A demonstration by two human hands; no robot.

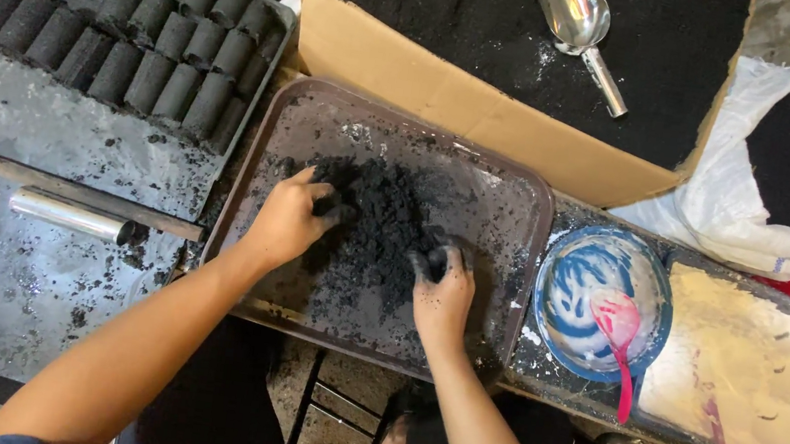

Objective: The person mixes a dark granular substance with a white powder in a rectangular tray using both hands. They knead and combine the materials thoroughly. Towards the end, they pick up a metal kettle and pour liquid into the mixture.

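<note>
Centrally, tray (250, 174) holds black mix (373, 234) — both hands (286, 222) in.

My left hand (286, 222) and right hand (441, 298) are bare, fingers smudged with black powder. Both forearms are uncovered; a bit of blue sleeve shows at my left upper arm. My trousers are dark.

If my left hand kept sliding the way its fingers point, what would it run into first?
The left hand points right and slightly up, already touching the black powder pile in the brown tray. It would push straight into that pile; beyond it probably comes the tray's right rim.
</note>
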